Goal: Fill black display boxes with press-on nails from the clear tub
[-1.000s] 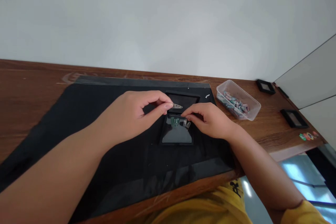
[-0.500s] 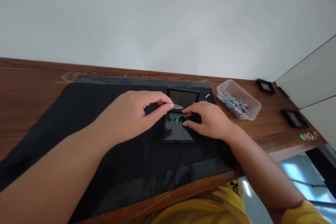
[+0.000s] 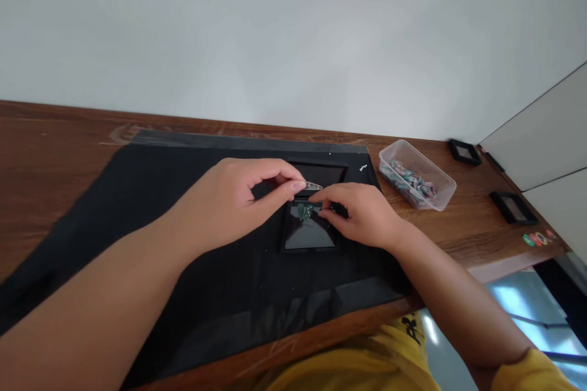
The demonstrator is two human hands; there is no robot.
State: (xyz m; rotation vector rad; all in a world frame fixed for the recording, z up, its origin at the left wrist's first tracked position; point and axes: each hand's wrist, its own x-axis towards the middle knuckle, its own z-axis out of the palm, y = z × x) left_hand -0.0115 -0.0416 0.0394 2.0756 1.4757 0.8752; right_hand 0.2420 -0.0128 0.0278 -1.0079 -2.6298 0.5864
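Note:
My left hand [image 3: 257, 195] pinches the end of a small, pale, tapered piece [image 3: 314, 186] between thumb and forefinger. The piece is held level, pointing right, above an opened flat black case [image 3: 285, 249] with glossy panels. On the case's nearer panel a small cluster of green bits or a green reflection [image 3: 305, 212] shows; I cannot tell which. My right hand [image 3: 358, 211] reaches over the case's right side, thumb and forefinger apart and nothing visible between them. Its forefinger tip is close to the case's middle seam; whether it touches is unclear.
A black mat [image 3: 220, 293] covers much of the wooden table [image 3: 46, 153]. To the right is a clear plastic tub [image 3: 440, 186] of small wrapped pieces. Two black frames [image 3: 465, 151] and several round coloured stickers [image 3: 539, 238] lie farther right. A white scrap [image 3: 363, 167] rests on the mat.
My right hand has shifted slightly left and toward me, its forefinger now nearer the case's middle. My left hand still pinches the pale piece, almost unmoved. The far panel appears tilted lower.

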